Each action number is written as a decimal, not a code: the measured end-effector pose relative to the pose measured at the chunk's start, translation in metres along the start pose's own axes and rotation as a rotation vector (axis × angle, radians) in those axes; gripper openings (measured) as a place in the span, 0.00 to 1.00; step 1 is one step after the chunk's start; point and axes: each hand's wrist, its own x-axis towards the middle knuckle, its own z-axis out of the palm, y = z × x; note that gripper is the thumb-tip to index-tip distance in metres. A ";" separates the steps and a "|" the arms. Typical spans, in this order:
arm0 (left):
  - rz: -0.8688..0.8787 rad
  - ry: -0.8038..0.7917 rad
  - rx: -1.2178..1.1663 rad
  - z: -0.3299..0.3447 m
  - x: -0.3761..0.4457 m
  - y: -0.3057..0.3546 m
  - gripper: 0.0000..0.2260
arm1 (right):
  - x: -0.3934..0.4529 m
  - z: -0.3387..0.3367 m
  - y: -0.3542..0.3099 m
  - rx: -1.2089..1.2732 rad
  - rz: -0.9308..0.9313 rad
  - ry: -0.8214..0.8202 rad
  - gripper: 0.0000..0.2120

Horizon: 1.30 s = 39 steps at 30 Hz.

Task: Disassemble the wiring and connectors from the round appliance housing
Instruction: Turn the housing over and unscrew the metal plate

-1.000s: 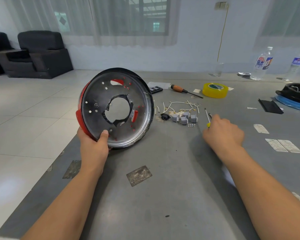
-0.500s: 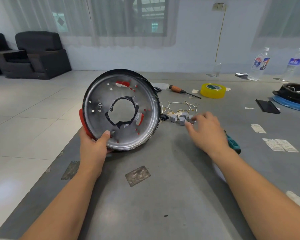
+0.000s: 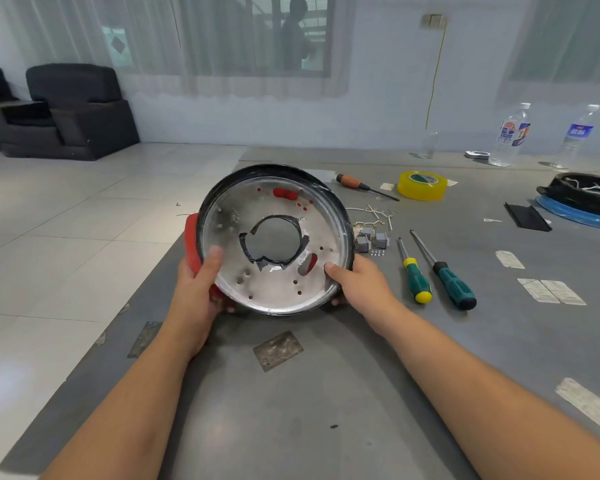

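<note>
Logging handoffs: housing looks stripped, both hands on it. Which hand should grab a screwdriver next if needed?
Right. The right hand grips the round housing rim on the side nearest the two green-handled screwdrivers. The left hand holds the far, red-edged side and can probably support it alone.

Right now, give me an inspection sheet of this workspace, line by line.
Surface: grey table, worn patches and stickers.
Job's things: round housing tilted up, held off the table; grey connectors and loose wires lie beside it.
Clutter: three screwdrivers, yellow tape roll, two bottles, a black and blue part.
Grippers: left hand and right hand grip the housing's rim.
Cables: yellow cord down the wall.
Surroundings: tiled floor, black armchair, curtained window.
</note>
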 end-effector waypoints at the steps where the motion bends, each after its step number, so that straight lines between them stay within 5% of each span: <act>1: -0.001 -0.001 -0.004 -0.001 0.000 0.002 0.40 | 0.000 -0.002 0.002 0.029 0.023 0.020 0.04; 8: -0.086 0.136 -0.149 -0.005 0.003 0.008 0.26 | -0.002 -0.022 0.005 0.544 0.125 0.121 0.11; 15: 0.009 0.162 0.034 -0.012 0.002 0.045 0.19 | -0.004 -0.028 0.006 0.662 0.162 0.170 0.10; 22: 0.313 0.072 0.508 -0.018 -0.023 0.084 0.11 | -0.005 -0.036 0.011 0.814 0.178 0.174 0.10; 26: 0.417 -0.040 0.729 -0.025 -0.036 0.087 0.19 | -0.006 -0.042 0.014 0.937 0.174 0.149 0.21; 31: 0.534 -0.316 1.132 -0.045 -0.047 0.076 0.23 | -0.007 -0.040 0.014 0.880 0.180 0.151 0.18; 34: 0.542 -0.434 1.370 -0.060 -0.052 0.064 0.23 | -0.007 -0.034 0.011 0.756 0.167 0.158 0.07; 39: 0.318 -0.359 1.546 -0.081 -0.056 0.056 0.23 | -0.005 -0.026 0.014 0.595 0.060 0.131 0.09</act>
